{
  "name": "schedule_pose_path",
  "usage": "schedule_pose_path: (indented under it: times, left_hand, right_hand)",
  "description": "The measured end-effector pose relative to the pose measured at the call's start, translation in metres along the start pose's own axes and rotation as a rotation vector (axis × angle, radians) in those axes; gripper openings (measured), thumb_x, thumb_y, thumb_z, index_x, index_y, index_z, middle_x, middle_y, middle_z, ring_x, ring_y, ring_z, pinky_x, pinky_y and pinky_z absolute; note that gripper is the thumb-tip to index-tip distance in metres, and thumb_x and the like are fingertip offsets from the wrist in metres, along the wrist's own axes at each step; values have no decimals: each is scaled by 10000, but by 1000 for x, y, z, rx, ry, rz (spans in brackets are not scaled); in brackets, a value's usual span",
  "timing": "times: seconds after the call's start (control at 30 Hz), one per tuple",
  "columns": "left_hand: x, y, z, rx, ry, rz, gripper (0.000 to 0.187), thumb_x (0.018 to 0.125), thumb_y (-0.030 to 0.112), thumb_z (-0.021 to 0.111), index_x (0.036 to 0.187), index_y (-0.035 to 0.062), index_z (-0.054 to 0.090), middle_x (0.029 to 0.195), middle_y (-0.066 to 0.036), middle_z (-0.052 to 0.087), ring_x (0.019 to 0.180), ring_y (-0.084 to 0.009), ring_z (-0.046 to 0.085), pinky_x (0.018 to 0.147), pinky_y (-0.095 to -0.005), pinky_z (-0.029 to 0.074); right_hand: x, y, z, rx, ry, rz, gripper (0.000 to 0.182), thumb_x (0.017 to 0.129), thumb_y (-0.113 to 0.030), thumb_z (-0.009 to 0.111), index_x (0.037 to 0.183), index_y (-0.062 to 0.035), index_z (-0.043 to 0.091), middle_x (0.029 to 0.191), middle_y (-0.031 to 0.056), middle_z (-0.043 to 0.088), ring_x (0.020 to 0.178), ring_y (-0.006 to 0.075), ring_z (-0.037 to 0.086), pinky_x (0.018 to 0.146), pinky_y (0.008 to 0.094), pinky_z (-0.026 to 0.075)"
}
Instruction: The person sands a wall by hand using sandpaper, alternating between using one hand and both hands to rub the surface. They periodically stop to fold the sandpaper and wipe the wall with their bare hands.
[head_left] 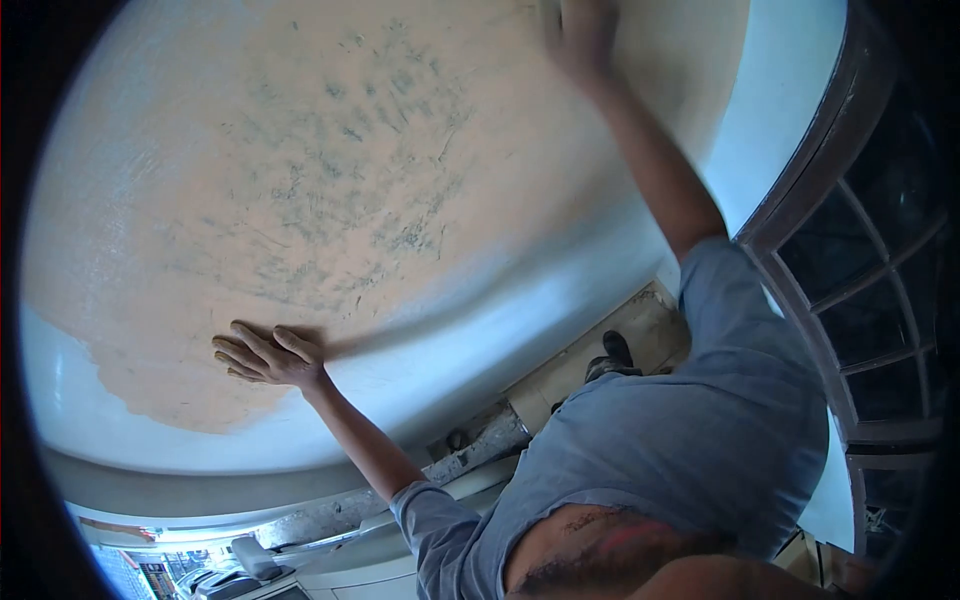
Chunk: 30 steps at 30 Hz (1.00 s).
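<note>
My left hand (268, 358) lies against the wall (340, 200) with its fingers spread, near the lower edge of a beige coated patch. Its fingertips look coated with dust or paste. It holds nothing. My right hand (585, 40) is raised at the top edge of the view, close to the beige surface at the patch's right side. Motion blurs it and the frame cuts it off, so its fingers and anything in them cannot be made out. Dark green marks and scratches cover the middle of the patch between my hands.
A dark-framed window grille (850, 280) stands at the right. Below are a tiled floor (540, 385), a dark shoe (617, 348) and a rough ledge (490, 440). Assorted items (225, 580) sit by a pale cabinet (360, 580) at the lower left.
</note>
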<state>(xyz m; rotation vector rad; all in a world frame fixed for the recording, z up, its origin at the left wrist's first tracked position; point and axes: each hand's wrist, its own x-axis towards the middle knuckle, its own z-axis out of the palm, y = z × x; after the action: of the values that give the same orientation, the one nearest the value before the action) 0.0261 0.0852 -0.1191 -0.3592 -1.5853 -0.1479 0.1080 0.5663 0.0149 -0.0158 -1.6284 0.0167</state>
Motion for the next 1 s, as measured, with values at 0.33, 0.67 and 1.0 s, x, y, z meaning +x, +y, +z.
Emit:
schedule_pose_path:
  times: [0.33, 0.67, 1.0]
  left_hand:
    - [1, 6, -2, 20, 1, -49, 546, 991, 397, 348, 1385, 40, 468, 1499, -231, 304, 1403, -382, 263, 1136, -501, 149]
    - [-1, 2, -1, -20, 7, -14, 567, 987, 408, 343, 1397, 30, 446, 1506, -229, 291, 1423, -370, 216, 1151, -487, 90]
    - [2, 3, -1, -33, -30, -16, 571, 983, 397, 332, 1401, 24, 438, 1504, -241, 287, 1427, -370, 206, 1151, -492, 49]
  right_hand:
    - [-224, -73, 17, 285, -10, 123, 287, 905, -69, 491, 1141, -13, 645, 1290, 189, 573, 1248, 384, 499, 1094, 517, 284]
    - [-28, -97, 16, 120, 46, -64, 325, 877, -102, 506, 1178, -43, 613, 1090, 176, 578, 1057, 359, 504, 945, 503, 334]
    - [-71, -153, 7, 168, -36, -240, 254, 889, -95, 542, 1101, -95, 682, 1181, 73, 661, 1146, 249, 584, 1060, 451, 352]
